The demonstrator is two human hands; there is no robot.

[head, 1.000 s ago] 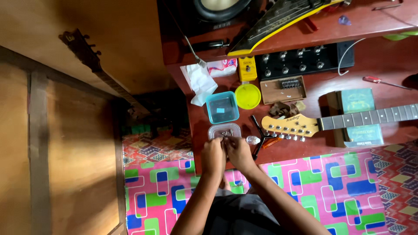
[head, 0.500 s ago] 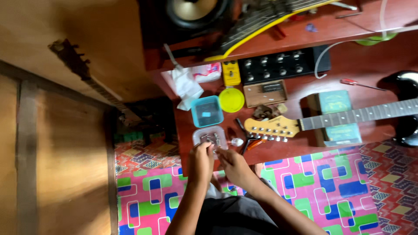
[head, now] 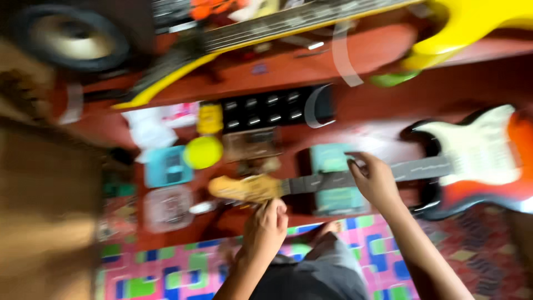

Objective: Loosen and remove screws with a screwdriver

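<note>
From the head view, blurred: my left hand [head: 266,222] curled its fingers at the guitar's headstock [head: 244,188]; my right hand [head: 375,179] rested half-open on the guitar neck [head: 327,181], which lay across the desk [head: 388,72]; whether either gripped anything, I couldn't tell

A round speaker [head: 69,36] sits at the upper left, a yellow guitar [head: 461,28] along the top. Mid-frame lies a black box with knobs [head: 266,108]; left of centre are a yellow disc [head: 203,151], a blue tray [head: 167,166] and a clear box [head: 168,208]. A pink patterned mat [head: 166,266] runs along the bottom.
</note>
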